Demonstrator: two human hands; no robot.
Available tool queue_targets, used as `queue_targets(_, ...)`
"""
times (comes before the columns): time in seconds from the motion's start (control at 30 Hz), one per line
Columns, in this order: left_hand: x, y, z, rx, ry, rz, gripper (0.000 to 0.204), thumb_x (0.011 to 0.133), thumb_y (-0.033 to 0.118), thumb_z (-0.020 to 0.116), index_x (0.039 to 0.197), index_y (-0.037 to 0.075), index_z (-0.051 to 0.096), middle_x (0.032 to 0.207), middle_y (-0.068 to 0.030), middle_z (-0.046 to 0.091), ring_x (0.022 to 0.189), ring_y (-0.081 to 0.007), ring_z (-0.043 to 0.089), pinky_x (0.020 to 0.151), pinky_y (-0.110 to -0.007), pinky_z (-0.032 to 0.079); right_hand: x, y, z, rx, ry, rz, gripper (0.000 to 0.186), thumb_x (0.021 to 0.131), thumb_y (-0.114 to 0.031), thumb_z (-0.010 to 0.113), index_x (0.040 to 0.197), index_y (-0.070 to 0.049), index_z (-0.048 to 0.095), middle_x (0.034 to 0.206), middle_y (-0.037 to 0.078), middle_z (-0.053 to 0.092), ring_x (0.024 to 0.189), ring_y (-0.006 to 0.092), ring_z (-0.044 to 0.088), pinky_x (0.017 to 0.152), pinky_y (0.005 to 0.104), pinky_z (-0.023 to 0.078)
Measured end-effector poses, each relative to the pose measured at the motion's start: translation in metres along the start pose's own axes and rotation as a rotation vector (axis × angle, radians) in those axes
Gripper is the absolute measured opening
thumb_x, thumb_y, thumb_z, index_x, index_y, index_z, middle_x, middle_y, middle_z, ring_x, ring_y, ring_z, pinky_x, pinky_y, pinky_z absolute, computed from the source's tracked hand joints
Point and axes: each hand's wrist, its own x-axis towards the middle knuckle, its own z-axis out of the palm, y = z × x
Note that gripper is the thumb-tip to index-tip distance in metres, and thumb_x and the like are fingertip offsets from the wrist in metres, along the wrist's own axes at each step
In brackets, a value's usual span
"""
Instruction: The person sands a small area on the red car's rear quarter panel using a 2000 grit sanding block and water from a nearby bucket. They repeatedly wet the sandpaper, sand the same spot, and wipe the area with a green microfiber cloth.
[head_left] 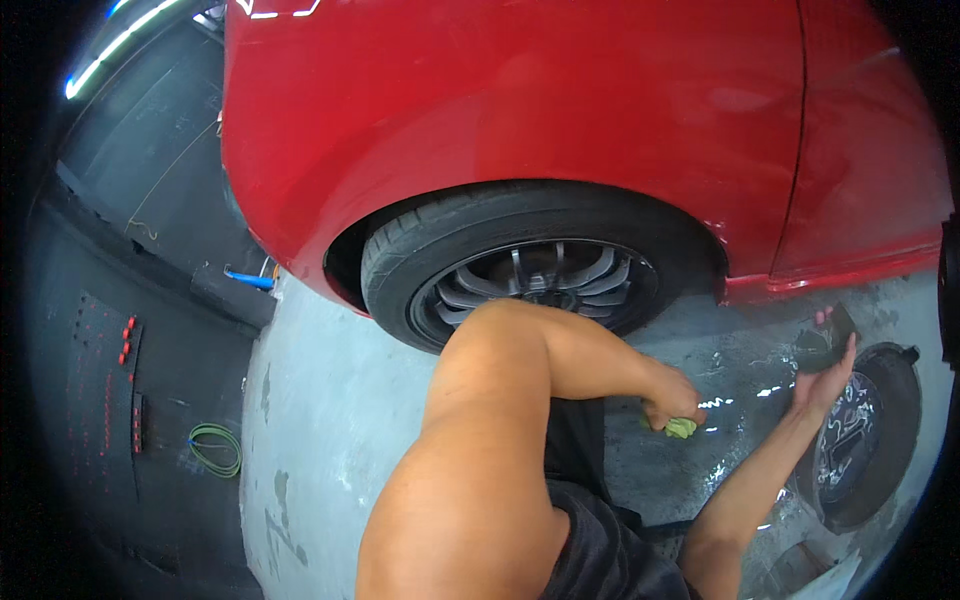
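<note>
The left hand [672, 397] is closed around a bunched green cloth [681, 428], part of which shows under the fingers and lies roughly along a 9-to-3 o'clock line. At about 2 o'clock from it, and well apart, the right hand [822, 385] grips a dark flat pad [828, 342] between thumb and fingers, the fingertips showing past its far edge; the pad's long side seems to run from 8 to 2 o'clock, though its exact shape is hard to tell. The relation that matters is to the dark bucket [903, 440]: it stands at about 5 o'clock from the right hand, just beside that wrist, and between 3 and 4 o'clock from the left hand, so the right hand is clearly nearer. The bucket's mouth appears as an oval stretched from 1 to 7 o'clock, and bright, rippled liquid [848, 440] shows inside it; its depth cannot be told. The wheel [560, 290] lies between 10 and 11 o'clock from the left hand, beneath the red fender [520, 110].
</note>
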Motion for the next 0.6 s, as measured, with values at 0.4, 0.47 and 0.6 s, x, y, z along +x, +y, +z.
queue_targets(0.4, 0.002, -0.002, 0.006, -0.146, -0.145, -0.020, 0.069, 0.071, 0.016, 0.085, 0.135, 0.011, 0.059, 0.127, -0.0221, 0.064, 0.120, -0.0453, 0.066, 0.096, -0.058, 0.054, -0.020, 0.004, 0.035, -0.071, -0.020, 0.026, 0.061, 0.113, -0.055, 0.039, 0.160, -0.016, 0.045, 0.147, 0.021, 0.062, 0.120, 0.0311, 0.066, 0.101, 0.0503, 0.055)
queue_targets(0.47, -0.001, -0.003, 0.004, -0.212, -0.116, 0.003, 0.070, 0.072, 0.016, 0.084, 0.136, 0.011, 0.058, 0.129, -0.0219, 0.064, 0.122, -0.0448, 0.064, 0.099, -0.056, 0.053, -0.024, 0.007, 0.047, -0.043, -0.015, 0.011, 0.060, 0.112, -0.054, 0.040, 0.157, -0.015, 0.047, 0.143, 0.021, 0.064, 0.118, 0.0327, 0.068, 0.097, 0.0528, 0.057)
queue_targets(0.6, -0.022, 0.009, -0.020, -0.242, 0.027, 0.015, 0.072, 0.074, 0.014, 0.083, 0.141, 0.011, 0.057, 0.131, -0.0210, 0.063, 0.126, -0.0442, 0.062, 0.103, -0.054, 0.052, -0.025, 0.002, 0.055, 0.007, -0.047, -0.024, 0.062, 0.112, -0.055, 0.036, 0.157, -0.013, 0.046, 0.140, 0.023, 0.065, 0.116, 0.0358, 0.071, 0.095, 0.0526, 0.059)
